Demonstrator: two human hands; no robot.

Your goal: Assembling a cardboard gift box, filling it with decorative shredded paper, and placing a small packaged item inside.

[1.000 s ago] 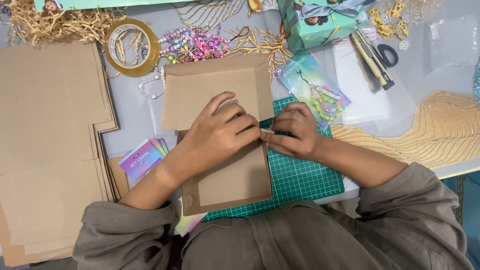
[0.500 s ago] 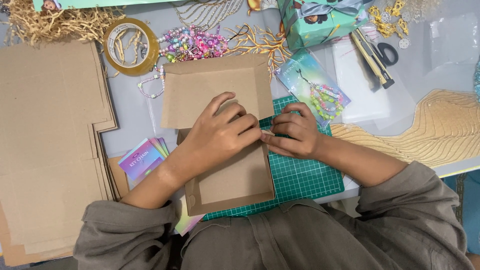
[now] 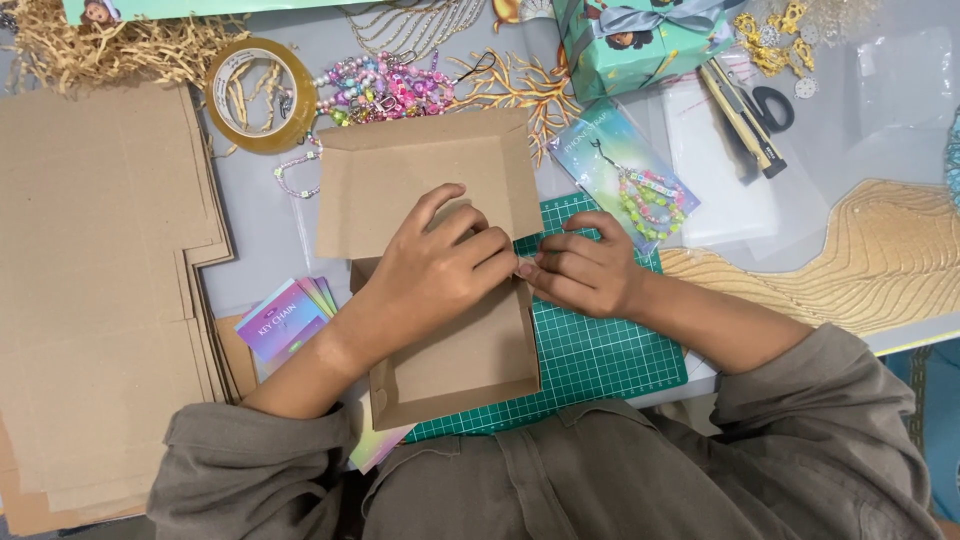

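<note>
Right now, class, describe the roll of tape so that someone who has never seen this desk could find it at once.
Start at the stack of flat cardboard sheets on the left. Just beyond its top right corner lies the roll of tape, flat on the grey table, beside the heap of coloured beads. It is the only amber ring with a see-through middle.

Brown cardboard box [image 3: 455,350], lid open, half on green mat.

Upper left: roll of clear tape [image 3: 263,93] beside shredded paper straw [image 3: 110,45]. Left edge: stack of flat cardboard sheets [image 3: 100,290]. Top centre: pile of coloured beads [image 3: 385,88]. Upper right: teal gift box [image 3: 635,40], scissors [image 3: 772,105]. Centre right: green cutting mat [image 3: 600,350].
</note>
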